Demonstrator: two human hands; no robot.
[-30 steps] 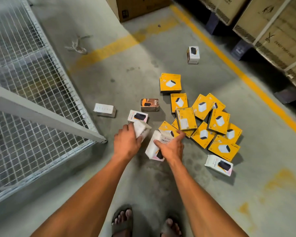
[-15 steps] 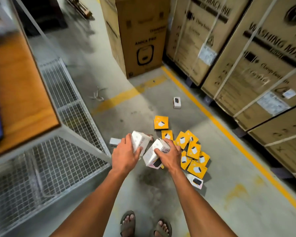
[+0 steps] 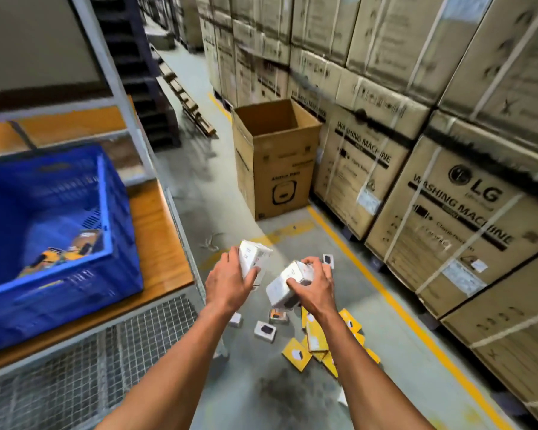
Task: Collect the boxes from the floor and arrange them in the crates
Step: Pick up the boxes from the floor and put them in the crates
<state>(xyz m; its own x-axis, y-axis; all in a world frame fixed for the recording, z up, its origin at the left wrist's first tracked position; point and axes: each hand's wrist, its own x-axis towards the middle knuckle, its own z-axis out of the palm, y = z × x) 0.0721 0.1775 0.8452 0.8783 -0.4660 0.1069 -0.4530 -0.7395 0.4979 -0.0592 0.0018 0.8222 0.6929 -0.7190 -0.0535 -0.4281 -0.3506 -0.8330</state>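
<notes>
My left hand (image 3: 229, 282) grips a white box (image 3: 253, 254) held upright in the air. My right hand (image 3: 314, 287) grips another white box (image 3: 288, 285), tilted, at about the same height. Below them on the concrete floor lie several yellow boxes (image 3: 296, 353) and a few small white boxes (image 3: 265, 331). A blue plastic crate (image 3: 106, 212) stands on the wooden shelf (image 3: 159, 243) to my left, with some yellow and orange boxes (image 3: 59, 252) at its bottom.
A grey metal rack upright (image 3: 118, 88) and wire mesh panel (image 3: 137, 330) border the shelf. An open cardboard carton (image 3: 274, 162) stands on the floor ahead. Strapped washing-machine cartons (image 3: 448, 197) line the right side behind a yellow floor line (image 3: 395, 305).
I have risen from the floor with a white box in each hand. The view has lifted, bringing the blue crate on the shelf into sight at left.
</notes>
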